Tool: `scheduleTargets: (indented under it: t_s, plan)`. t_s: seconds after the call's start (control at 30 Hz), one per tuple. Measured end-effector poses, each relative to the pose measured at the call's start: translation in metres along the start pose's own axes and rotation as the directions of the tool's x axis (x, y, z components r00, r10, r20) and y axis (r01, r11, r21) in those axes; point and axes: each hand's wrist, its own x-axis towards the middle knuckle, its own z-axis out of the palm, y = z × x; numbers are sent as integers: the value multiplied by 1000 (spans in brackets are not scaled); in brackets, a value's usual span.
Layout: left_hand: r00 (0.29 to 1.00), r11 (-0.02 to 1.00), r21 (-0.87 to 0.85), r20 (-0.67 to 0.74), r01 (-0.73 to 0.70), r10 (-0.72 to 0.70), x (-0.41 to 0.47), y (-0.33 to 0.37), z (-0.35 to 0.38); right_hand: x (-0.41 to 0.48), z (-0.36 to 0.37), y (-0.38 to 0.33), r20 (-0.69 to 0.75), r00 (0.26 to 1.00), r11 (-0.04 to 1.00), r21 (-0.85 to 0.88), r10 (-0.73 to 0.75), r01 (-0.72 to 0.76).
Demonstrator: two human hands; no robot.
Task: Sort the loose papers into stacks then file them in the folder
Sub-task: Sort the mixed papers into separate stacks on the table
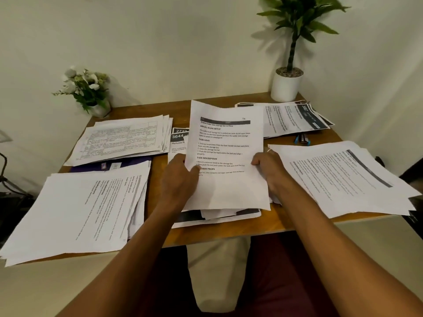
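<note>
A printed sheet (225, 143) is held up over the middle of the wooden table (256, 221). My left hand (180, 177) grips its left edge and my right hand (266, 164) grips its right edge. Under it lies a loose pile of papers (229, 213). Stacks of papers lie at the front left (75, 211), back left (123, 138), back right (295, 118) and right (343, 179). A dark blue folder (109, 166) shows partly between the two left stacks, mostly covered by them.
A small flower pot (91, 94) stands at the table's back left corner and a white potted plant (287, 84) at the back right. A stapler-like black and blue object (302, 139) lies by the right stacks. Front stacks overhang the table edge.
</note>
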Motion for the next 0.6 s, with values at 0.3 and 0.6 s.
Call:
scheduleTargets:
  t_s: [0.3, 0.6]
  plan:
    - [983, 996, -54, 166, -73, 81, 1, 44, 4, -4, -40, -13, -117, 982, 984, 89, -146, 157]
    - [874, 888, -364, 478, 281, -81, -2, 97, 85, -25, -156, -29, -651, 730, 941, 74, -206, 331]
